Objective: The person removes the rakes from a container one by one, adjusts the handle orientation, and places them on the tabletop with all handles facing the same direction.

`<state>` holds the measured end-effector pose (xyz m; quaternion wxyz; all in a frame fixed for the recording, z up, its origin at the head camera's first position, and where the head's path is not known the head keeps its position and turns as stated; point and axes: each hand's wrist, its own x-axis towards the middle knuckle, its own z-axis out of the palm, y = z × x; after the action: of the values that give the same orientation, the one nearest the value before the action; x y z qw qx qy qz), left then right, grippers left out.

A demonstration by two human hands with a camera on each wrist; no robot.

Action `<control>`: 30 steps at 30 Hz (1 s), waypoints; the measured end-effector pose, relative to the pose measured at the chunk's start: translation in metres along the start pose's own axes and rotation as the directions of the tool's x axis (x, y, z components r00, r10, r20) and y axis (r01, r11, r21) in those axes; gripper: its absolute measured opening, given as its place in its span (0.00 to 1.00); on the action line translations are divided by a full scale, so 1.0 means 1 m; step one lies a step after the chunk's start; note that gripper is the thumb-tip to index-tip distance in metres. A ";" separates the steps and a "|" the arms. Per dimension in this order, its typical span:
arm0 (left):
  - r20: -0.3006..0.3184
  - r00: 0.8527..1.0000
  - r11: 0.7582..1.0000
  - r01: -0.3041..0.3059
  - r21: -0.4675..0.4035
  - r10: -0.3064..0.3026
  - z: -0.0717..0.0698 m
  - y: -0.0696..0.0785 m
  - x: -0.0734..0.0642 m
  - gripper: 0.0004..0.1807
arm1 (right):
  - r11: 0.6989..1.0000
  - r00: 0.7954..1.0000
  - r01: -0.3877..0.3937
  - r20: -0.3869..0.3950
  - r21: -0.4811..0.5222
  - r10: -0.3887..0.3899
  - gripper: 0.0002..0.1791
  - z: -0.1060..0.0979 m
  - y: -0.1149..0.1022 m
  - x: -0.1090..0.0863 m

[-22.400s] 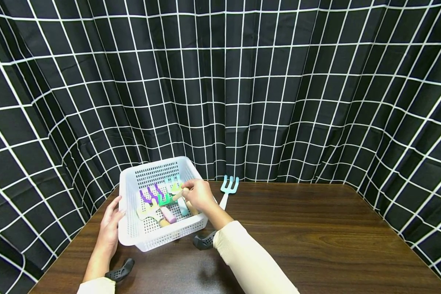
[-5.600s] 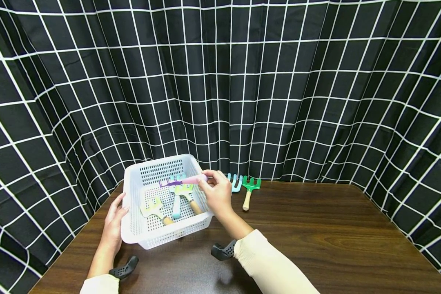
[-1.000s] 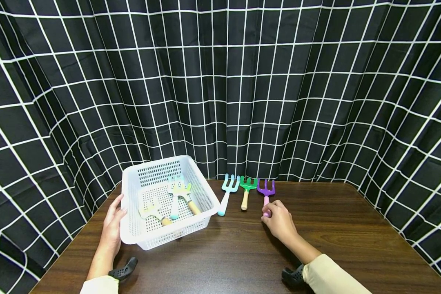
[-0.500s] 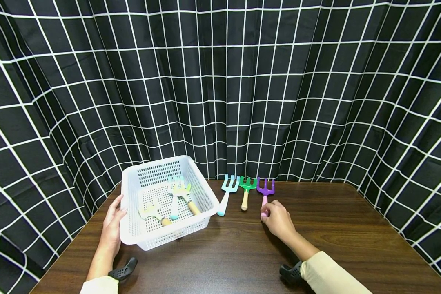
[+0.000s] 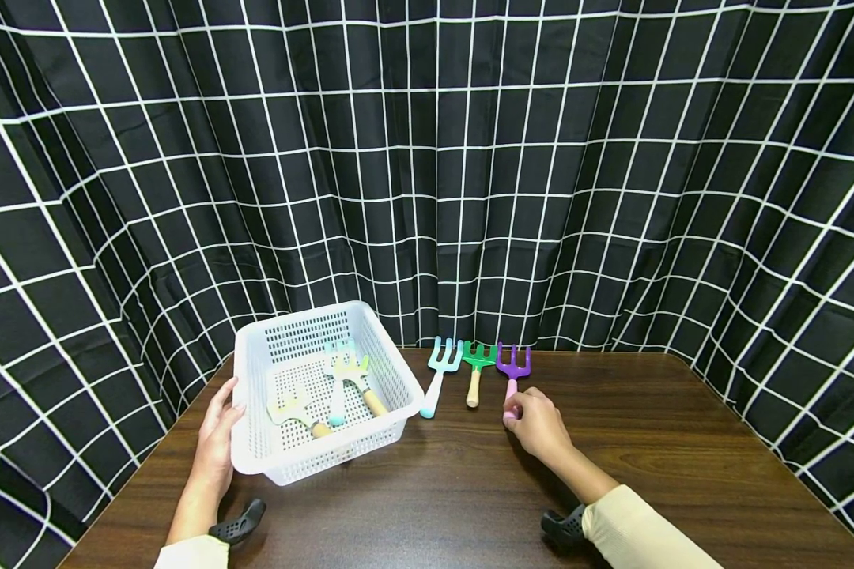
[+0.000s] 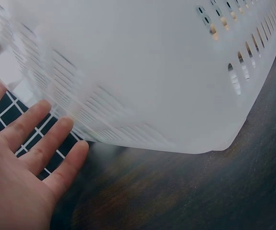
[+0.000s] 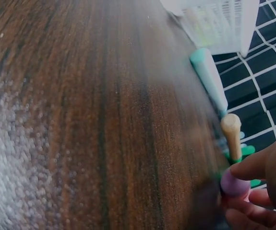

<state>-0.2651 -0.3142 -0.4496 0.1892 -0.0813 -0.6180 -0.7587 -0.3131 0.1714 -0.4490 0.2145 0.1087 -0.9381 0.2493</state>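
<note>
On a dark wooden worktop [image 5: 633,419], a purple fork [image 5: 513,370] lies just beyond the person's right hand [image 5: 539,425], its long axis running away toward a checked curtain [image 5: 583,237], beside a green fork [image 5: 479,361]. That hand's grip is narrow, thumb and fingers pinching the pink handle [image 5: 512,389]. The left hand [image 5: 216,437], well apart, grasps nothing, fingers extended at a white basket's [image 5: 251,411] left side.
</note>
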 end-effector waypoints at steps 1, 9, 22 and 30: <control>0.000 1.000 1.000 -0.001 -0.001 0.001 0.000 0.000 0.000 0.24 | 1.000 1.000 -0.005 0.001 -0.004 0.005 0.08 -0.001 0.000 0.000; 0.006 1.000 1.000 -0.010 -0.001 0.010 0.001 0.001 0.000 0.24 | 0.999 0.999 -0.044 -0.002 0.017 0.044 0.12 -0.015 -0.006 0.004; 0.005 1.000 1.000 -0.001 0.004 0.001 0.001 0.001 -0.001 0.24 | 0.982 0.999 -0.016 -0.044 0.190 0.025 0.22 -0.033 -0.033 0.020; 0.001 1.000 1.000 0.001 0.018 -0.001 0.001 0.001 -0.001 0.25 | 0.951 0.998 0.052 -0.056 0.305 -0.036 0.26 -0.038 -0.064 0.026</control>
<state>-0.2644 -0.3137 -0.4491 0.1891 -0.0798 -0.6249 -0.7533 -0.3032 0.1339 -0.3799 0.2238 0.1552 -0.8799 0.3894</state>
